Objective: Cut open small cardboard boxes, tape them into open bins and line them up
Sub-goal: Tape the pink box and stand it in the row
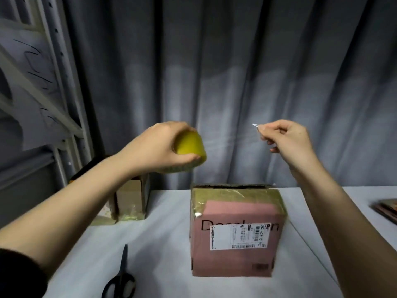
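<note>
A pink cardboard box (pixel 234 233) with a white shipping label stands on the white table, its top edge wrapped in yellowish clear tape. Above it to the left, my left hand (pixel 154 149) grips a yellow-green roll of tape (pixel 190 150). My right hand (pixel 287 139) is raised above the box's right side and pinches the thin free end of the tape (pixel 255 125) between thumb and fingers. A brown open box (pixel 131 198) with tape on its lower part stands at the back left, partly hidden by my left forearm.
Black-handled scissors (pixel 122 278) lie on the table (pixel 163 244) near its front edge, left of the pink box. A dark flat stack (pixel 386 208) lies at the right edge. Grey curtains hang behind, with a metal rack (pixel 62 82) at the left.
</note>
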